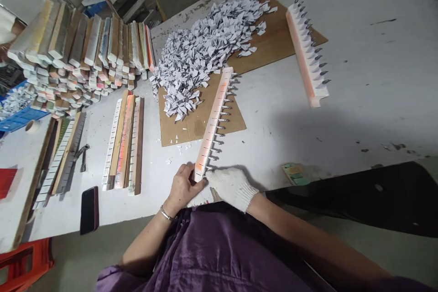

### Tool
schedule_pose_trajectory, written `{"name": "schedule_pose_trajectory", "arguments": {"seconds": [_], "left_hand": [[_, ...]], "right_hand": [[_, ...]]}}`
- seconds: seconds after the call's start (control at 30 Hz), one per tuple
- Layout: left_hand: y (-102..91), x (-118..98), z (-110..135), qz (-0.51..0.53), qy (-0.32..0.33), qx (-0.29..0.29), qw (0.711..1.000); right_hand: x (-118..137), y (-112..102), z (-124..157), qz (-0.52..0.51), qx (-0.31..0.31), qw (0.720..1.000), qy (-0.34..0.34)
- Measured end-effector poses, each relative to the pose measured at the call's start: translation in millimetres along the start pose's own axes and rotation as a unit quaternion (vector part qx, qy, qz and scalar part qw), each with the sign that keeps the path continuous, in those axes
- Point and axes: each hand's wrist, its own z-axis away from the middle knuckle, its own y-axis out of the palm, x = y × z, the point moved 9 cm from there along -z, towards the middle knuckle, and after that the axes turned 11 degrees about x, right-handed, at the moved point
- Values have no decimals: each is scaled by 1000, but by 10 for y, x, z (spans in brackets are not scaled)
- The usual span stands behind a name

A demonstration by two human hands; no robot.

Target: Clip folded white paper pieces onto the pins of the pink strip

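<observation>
A long narrow white bar point(212, 130) with faded orange paint lies slanted in front of me. Small dark metal pins stick out in a row along its right edge, and short dark marks run along its top. My left hand point(181, 188), bare and with a bracelet at the wrist, grips the bar's near end between thumb and fingers. On the other side, my right hand point(232, 187) wears a white knit glove. Its fingers are closed at the bar's lowest pins; what they pinch is hidden.
Many folded white paper pieces point(205, 41) are heaped on cardboard point(273, 41). A similar bar with dark pointed pieces point(306, 54) lies right. Stacked bars point(92, 45), separate bars point(123, 141), a phone point(89, 210) and a metal tool point(82, 155) are left. A green packet point(294, 174) sits at the table's edge.
</observation>
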Motion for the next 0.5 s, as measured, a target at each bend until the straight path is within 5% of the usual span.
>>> {"name": "schedule_pose_trajectory", "arguments": {"seconds": [0.23, 0.5], "left_hand": [[30, 55, -73, 18, 62, 105, 992], [68, 160, -113, 25, 73, 101, 992]], "right_hand": [[-15, 123, -35, -28, -45, 998, -15], [104, 110, -132, -47, 1, 999, -26]]}}
